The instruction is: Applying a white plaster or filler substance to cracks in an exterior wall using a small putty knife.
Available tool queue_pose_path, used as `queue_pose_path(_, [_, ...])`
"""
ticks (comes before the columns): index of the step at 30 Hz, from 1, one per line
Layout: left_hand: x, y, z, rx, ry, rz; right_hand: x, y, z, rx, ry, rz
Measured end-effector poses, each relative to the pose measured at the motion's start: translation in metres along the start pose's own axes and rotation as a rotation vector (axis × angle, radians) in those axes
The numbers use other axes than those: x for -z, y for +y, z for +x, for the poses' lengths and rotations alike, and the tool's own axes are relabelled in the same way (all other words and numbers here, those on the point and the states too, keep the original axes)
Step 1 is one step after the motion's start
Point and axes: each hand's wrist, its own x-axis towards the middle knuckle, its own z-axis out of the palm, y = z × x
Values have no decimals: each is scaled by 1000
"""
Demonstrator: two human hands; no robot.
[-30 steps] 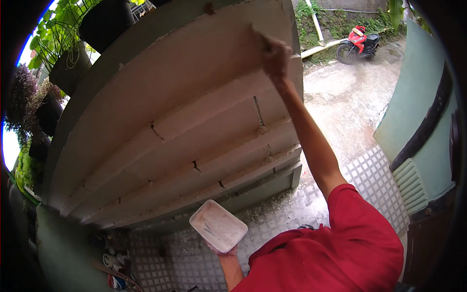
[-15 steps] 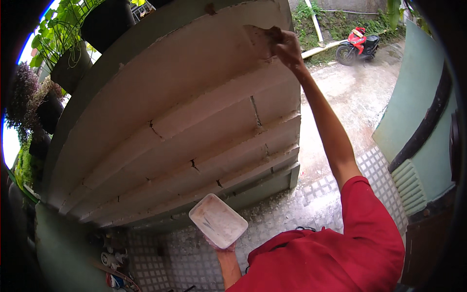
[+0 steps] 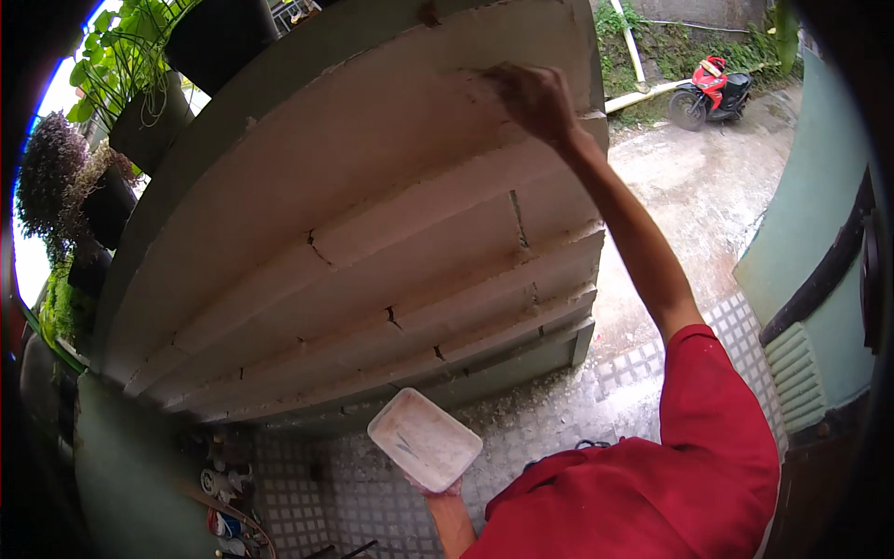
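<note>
Holding hand: the left hand is under the near end of a white, shallow, box-shaped plastic tray; most of its fingers are hidden.
Tray place: low down, in front of the red short-sleeved shirt, above the grey-and-white checked tile floor.
Tray feel: it looks light and fairly stiff. The pale smears inside may make it slippery, so a flat palm underneath, or a grip on the rim, seems best.
Reaching hand: the right hand is up high by the big, pinkish-brown, stepped surface. It looks curled round a thin, flat, dark tool. It is blurry, so I cannot tell what kind, or if it touches the surface.
Tool feel: probably light, with a thin edge that might bend; the back edge seems the place to hold.
What changed: half a second ago the right hand was nearer the surface's outer edge; now it is further in. The left hand still has the tray.
</note>
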Motion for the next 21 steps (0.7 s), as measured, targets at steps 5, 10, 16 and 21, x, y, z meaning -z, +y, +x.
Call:
queue_pose_path(5, [5,-2,-7,-66,37,-1,52,67,40,242,-136,-123])
queue_pose_path(10, [13,-3,-4,-61,80,4,53,22,79,89,-546,50])
queue_pose_path(16, [10,-14,1,-61,20,39,57,21,84,456,-457,-233])
queue_pose_path(21, [7,-21,-4,-64,-13,77,66,25,81,514,-573,-284])
